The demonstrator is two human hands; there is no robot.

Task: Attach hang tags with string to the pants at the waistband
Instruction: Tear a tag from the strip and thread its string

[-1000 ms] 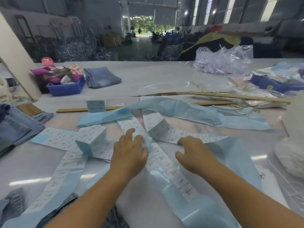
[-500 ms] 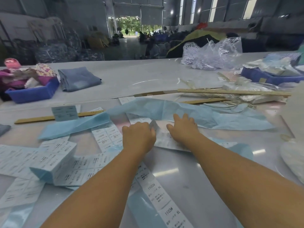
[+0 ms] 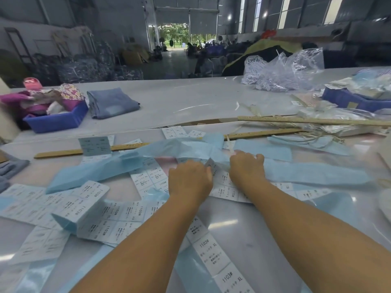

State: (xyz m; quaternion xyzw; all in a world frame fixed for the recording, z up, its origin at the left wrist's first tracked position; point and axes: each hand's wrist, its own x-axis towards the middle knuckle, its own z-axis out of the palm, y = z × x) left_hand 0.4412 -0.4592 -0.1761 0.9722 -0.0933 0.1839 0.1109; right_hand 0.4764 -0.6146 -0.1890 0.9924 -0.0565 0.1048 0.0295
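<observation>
White size-label strips point(image 3: 213, 248) printed "1103# XL" and their pale blue backing paper point(image 3: 101, 170) lie tangled across the near table. My left hand point(image 3: 190, 180) is curled and pinches the raised edge of a label strip point(image 3: 222, 178) at the table's middle. Just to its right, my right hand point(image 3: 246, 168) has its fingers curled over the same strip and the blue paper on it. A grey-blue hang tag card point(image 3: 95, 145) leans on a wooden ruler point(image 3: 63, 153). Folded denim pants point(image 3: 112, 102) lie on the far table, away from both hands.
A blue bin point(image 3: 57, 121) of cloth scraps stands far left, with more denim point(image 3: 10, 168) at the left edge. Two more wooden rulers point(image 3: 317, 121) and plastic wrap lie at the right. A clear bag point(image 3: 281, 70) and another blue bin point(image 3: 349, 100) sit far right.
Both hands have reached further away, from the near strips to the strip under the blue paper. My right fingers have curled. The view has tilted and shifted.
</observation>
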